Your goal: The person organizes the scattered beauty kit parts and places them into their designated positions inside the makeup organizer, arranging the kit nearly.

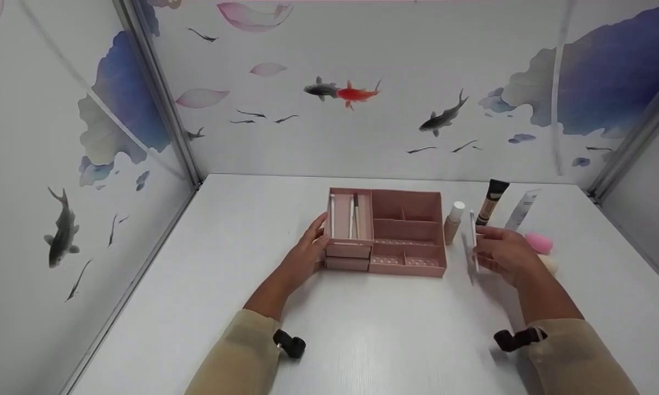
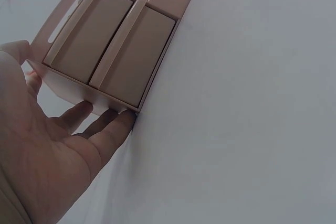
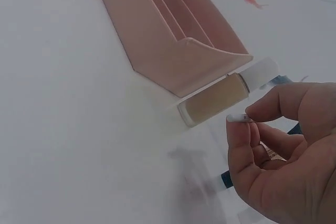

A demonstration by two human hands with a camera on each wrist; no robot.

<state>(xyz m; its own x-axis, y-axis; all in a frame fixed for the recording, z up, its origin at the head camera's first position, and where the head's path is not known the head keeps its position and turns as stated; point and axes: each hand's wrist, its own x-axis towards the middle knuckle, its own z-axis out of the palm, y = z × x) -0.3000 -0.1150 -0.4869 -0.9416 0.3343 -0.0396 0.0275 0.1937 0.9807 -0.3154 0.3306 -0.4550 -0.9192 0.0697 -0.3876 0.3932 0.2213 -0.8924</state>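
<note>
A pink organizer (image 1: 406, 233) stands on the white table, with two drawers (image 2: 137, 51) at its left front and open compartments on its right. Against its left side rest the fairly straight fingers of my left hand (image 1: 302, 260). My right hand (image 1: 505, 252) pinches a slim white pencil-like stick (image 1: 473, 241) between thumb and fingers, held roughly upright right of the organizer. Only a short white end of that stick shows in the right wrist view. Between hand and organizer stands a foundation bottle (image 3: 215, 99) with a white cap. Slim sticks (image 1: 354, 216) lie in the organizer's top left tray.
Behind my right hand stand a black-and-brown tube (image 1: 491, 203) and a pale tube (image 1: 521, 210). A pink sponge (image 1: 539, 243) and a cream-coloured one (image 1: 549, 264), partly hidden by the hand, sit to its right. Printed panels (image 1: 362, 142) enclose the table.
</note>
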